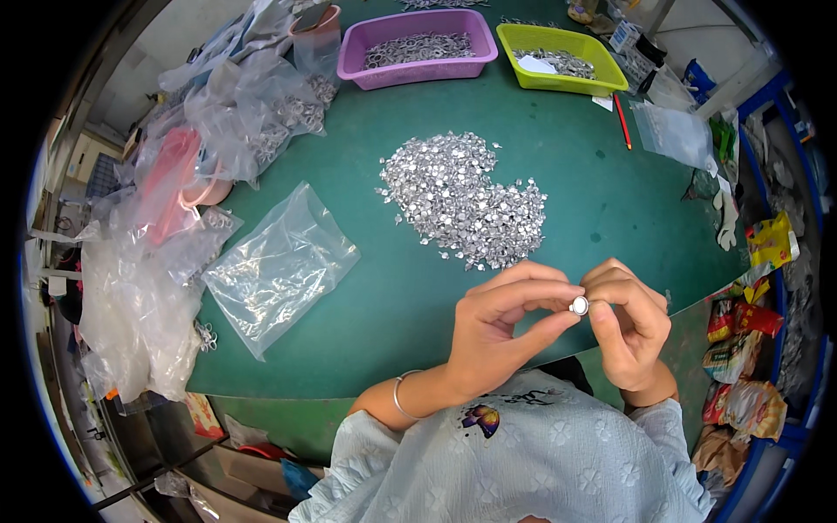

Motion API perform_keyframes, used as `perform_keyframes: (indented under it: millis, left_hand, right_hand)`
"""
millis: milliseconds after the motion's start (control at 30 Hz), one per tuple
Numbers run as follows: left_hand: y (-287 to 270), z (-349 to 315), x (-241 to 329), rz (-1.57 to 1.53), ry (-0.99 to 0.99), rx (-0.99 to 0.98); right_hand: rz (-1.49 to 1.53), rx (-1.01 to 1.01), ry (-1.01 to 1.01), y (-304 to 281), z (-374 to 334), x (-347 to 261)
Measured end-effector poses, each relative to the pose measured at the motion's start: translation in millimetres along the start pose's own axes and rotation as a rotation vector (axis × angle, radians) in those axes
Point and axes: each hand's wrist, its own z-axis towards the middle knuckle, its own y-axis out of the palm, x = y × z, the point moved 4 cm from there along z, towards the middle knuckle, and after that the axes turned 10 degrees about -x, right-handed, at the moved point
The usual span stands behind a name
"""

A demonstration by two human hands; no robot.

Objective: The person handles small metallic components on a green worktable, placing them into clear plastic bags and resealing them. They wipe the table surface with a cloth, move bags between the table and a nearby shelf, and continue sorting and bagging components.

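A small round silvery metal piece [580, 306] with a pale face is held up near the table's front edge. My left hand [507, 324] pinches it between thumb and forefinger from the left. From the right, my right hand [629, 321] meets it with thumb and forefinger closed at its edge, the other fingers curled in. Just beyond my hands, a heap of small shiny metal pieces [462, 196] spreads over the green table [384, 322]. Whether the held piece matches those in the heap is too small to tell.
A clear plastic bag [283, 266] lies left of the heap, with more crumpled bags [139, 296] beyond it. A purple basket [344, 57] and a yellow-green basket [621, 80] hold metal parts at the back. A red pencil [622, 122] lies at right.
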Motion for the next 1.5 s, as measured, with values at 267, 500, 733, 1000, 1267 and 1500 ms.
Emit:
perform_keyframes:
  millis: [267,500,733,1000,1267,1500]
  left_hand:
    - [0,-3,2,0.007,0.009,0.011]
    - [0,-4,5,0.103,0.03,-0.002]
    - [1,-6,7,0.106,0.023,-0.005]
    - [3,-11,16,0.41,0.187,0.077]
    - [7,-13,25,0.755,0.408,0.051]
    - [8,-17,30,0.809,0.426,0.095]
  right_hand:
    - [0.001,-0.003,0.012,4,-1,-1]
    - [0.079,-0.001,0.029,7,-3,2]
    - [-0.055,0.008,-0.03,6,-2,-5]
    - [-0.183,0.018,-0.103,7,-1,-12]
    - [-0.203,0.011,-0.132,8,-2,-17]
    - [-0.208,-0.005,-0.131,11,-4,-19]
